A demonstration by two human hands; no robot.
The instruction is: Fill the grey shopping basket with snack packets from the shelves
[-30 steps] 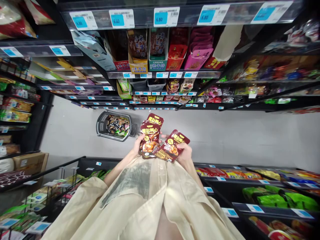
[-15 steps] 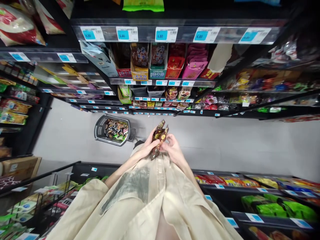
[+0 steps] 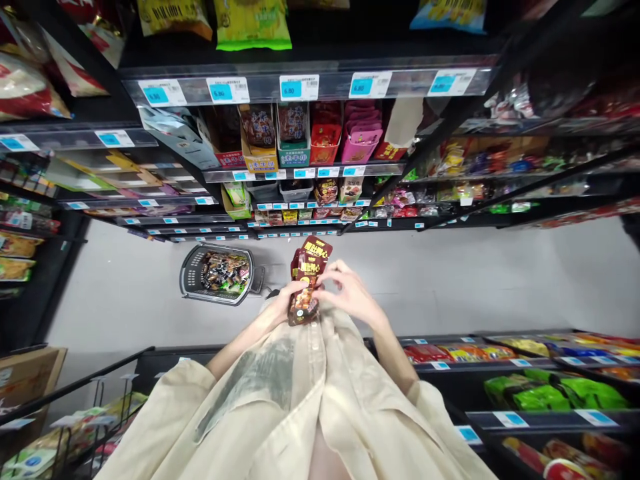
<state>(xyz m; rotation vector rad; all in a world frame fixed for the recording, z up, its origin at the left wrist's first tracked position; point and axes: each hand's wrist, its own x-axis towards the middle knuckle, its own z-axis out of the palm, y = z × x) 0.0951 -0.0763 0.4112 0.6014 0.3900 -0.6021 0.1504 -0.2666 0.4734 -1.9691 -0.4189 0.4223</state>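
Observation:
My left hand (image 3: 281, 305) is closed on several dark brown snack packets (image 3: 306, 300), with yellow lettering on their fronts. The packets overlap like a loose fan, faces turned up, in front of my beige shirt. At their right edge is my right hand (image 3: 353, 293), its thumb and fingers curled and their tips pinching at the side of the packets. Part of the lower packets is hidden behind the top one.
A dark shopping basket (image 3: 186, 273) with many small packaged snacks in it stands on the grey floor (image 3: 450, 280) to the left. Ahead rises a snack shelf (image 3: 345, 172) with boxed packets and price tags. Behind, on the right, lies another shelf (image 3: 480, 419) with green bags.
The packets have turned from edge-on to face up and fanned apart. My right hand has shifted slightly right, its fingers spreading more. The view has moved a little.

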